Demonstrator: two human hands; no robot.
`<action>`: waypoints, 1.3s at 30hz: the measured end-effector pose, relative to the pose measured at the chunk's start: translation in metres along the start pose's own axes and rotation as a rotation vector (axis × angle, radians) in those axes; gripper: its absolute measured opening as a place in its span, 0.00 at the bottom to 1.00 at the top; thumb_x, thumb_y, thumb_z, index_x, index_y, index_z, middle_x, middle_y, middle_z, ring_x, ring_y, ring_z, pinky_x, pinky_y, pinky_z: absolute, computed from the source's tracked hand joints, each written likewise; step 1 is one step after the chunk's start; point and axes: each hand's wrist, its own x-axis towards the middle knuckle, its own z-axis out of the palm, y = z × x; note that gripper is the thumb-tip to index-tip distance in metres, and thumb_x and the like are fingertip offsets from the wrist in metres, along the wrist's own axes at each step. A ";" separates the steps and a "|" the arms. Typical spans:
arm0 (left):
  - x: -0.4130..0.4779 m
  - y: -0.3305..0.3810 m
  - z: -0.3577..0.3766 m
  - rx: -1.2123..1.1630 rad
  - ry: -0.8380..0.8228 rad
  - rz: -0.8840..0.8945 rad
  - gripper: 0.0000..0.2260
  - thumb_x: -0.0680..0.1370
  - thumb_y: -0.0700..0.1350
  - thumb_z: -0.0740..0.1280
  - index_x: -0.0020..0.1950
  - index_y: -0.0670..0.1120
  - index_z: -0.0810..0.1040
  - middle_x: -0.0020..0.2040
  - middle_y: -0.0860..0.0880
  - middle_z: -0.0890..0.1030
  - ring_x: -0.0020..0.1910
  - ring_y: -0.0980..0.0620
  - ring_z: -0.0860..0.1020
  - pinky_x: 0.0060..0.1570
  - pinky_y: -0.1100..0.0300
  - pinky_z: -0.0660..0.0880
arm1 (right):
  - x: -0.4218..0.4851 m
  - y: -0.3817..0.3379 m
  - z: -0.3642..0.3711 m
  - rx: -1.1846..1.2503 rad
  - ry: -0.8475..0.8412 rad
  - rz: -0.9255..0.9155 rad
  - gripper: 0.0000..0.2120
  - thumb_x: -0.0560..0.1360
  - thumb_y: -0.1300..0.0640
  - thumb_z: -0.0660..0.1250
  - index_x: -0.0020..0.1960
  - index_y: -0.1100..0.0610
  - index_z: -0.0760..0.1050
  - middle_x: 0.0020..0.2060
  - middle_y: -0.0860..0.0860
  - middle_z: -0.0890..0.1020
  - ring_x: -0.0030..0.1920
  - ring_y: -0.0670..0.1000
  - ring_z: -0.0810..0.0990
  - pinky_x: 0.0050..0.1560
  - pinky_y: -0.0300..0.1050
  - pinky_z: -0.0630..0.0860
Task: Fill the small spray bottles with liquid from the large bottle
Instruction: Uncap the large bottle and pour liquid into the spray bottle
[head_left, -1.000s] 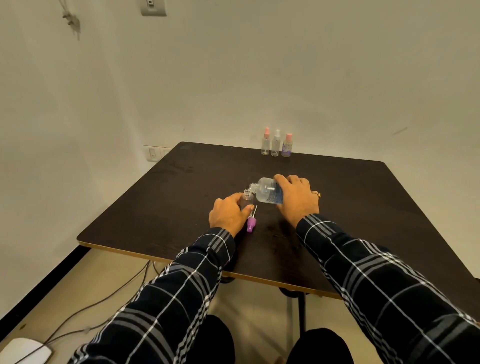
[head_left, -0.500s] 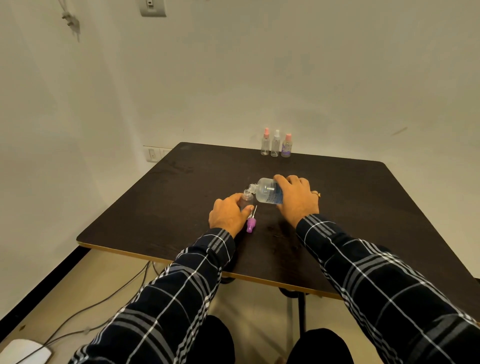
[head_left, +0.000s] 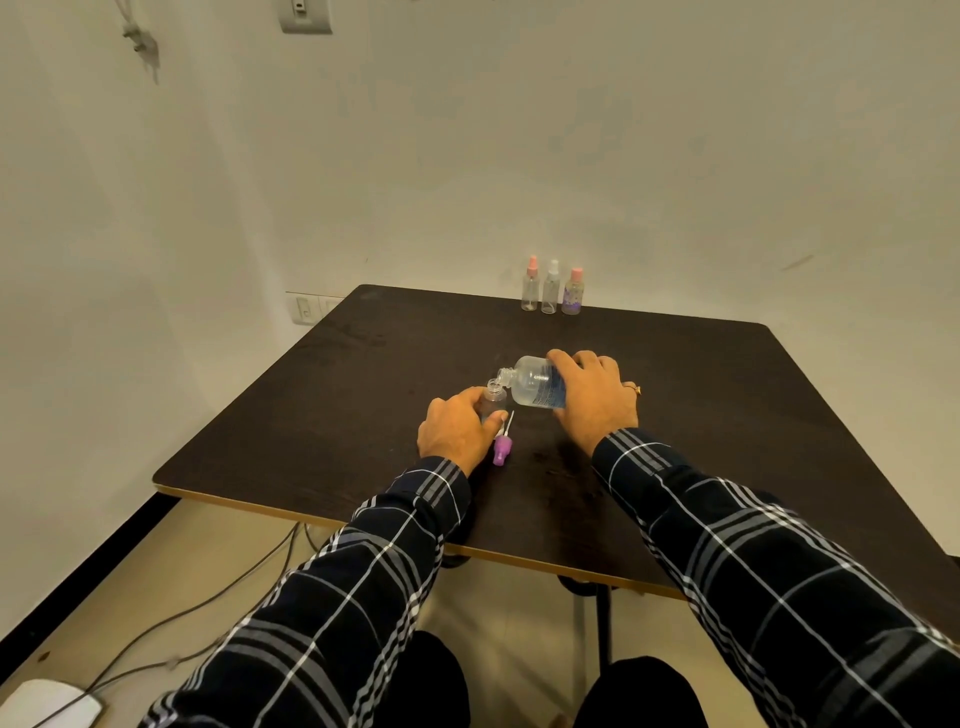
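The right hand (head_left: 595, 397) grips the large bottle (head_left: 532, 387), tipped with its mouth at the small spray bottle (head_left: 493, 400), which the left hand (head_left: 457, 428) holds upright mid-table (head_left: 363, 395). A purple spray cap (head_left: 503, 447) lies just beside it.

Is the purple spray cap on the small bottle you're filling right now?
No, the purple spray cap lies on the table beside the left hand, and the small bottle stands uncapped.
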 end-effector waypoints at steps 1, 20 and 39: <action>0.000 0.000 0.000 -0.002 0.001 -0.001 0.21 0.78 0.63 0.66 0.69 0.61 0.72 0.58 0.48 0.76 0.56 0.49 0.76 0.51 0.52 0.75 | 0.000 0.000 0.000 0.000 -0.001 0.001 0.35 0.73 0.51 0.74 0.74 0.44 0.60 0.68 0.52 0.70 0.70 0.58 0.67 0.64 0.67 0.71; -0.002 0.000 0.000 0.017 0.038 0.006 0.20 0.77 0.63 0.66 0.69 0.62 0.73 0.58 0.47 0.77 0.58 0.47 0.76 0.51 0.51 0.73 | 0.000 0.000 0.001 -0.027 0.028 0.002 0.35 0.73 0.53 0.74 0.73 0.43 0.60 0.67 0.51 0.70 0.68 0.57 0.67 0.61 0.69 0.72; 0.001 -0.001 0.002 0.001 0.009 0.007 0.20 0.78 0.62 0.66 0.69 0.62 0.72 0.59 0.48 0.77 0.58 0.49 0.75 0.51 0.53 0.72 | 0.001 0.000 -0.002 -0.031 0.009 0.000 0.35 0.73 0.52 0.74 0.75 0.43 0.60 0.69 0.52 0.69 0.70 0.57 0.66 0.63 0.67 0.70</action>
